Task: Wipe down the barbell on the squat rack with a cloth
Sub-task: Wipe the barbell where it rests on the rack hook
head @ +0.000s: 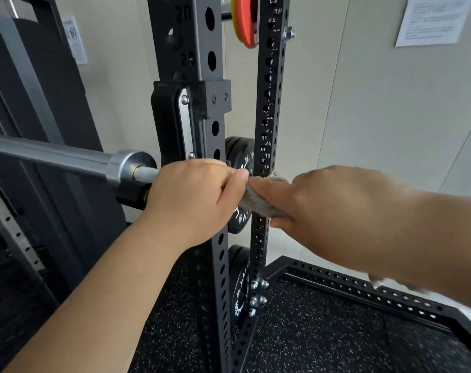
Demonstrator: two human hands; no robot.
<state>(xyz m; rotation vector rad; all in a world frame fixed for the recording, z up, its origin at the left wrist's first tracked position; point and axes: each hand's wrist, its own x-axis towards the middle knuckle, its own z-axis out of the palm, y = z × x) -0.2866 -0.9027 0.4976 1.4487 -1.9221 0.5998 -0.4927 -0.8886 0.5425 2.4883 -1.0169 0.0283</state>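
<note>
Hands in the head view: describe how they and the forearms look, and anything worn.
The left hand and right hand are bare: no gloves, rings, watch or wristband show. The left forearm and right forearm are uncovered as far as the frame reaches; no sleeve is in view. The right hand is motion-blurred, so fine detail there is uncertain.

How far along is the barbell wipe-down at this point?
Done: the grey cloth is already picked up and on the barbell. In hand: the right hand holds it round the shaft beside the rack upright, while the left hand grips the bar next to it. Left: the sleeve carries no cloth now; whether it has been wiped cannot be told.
</note>
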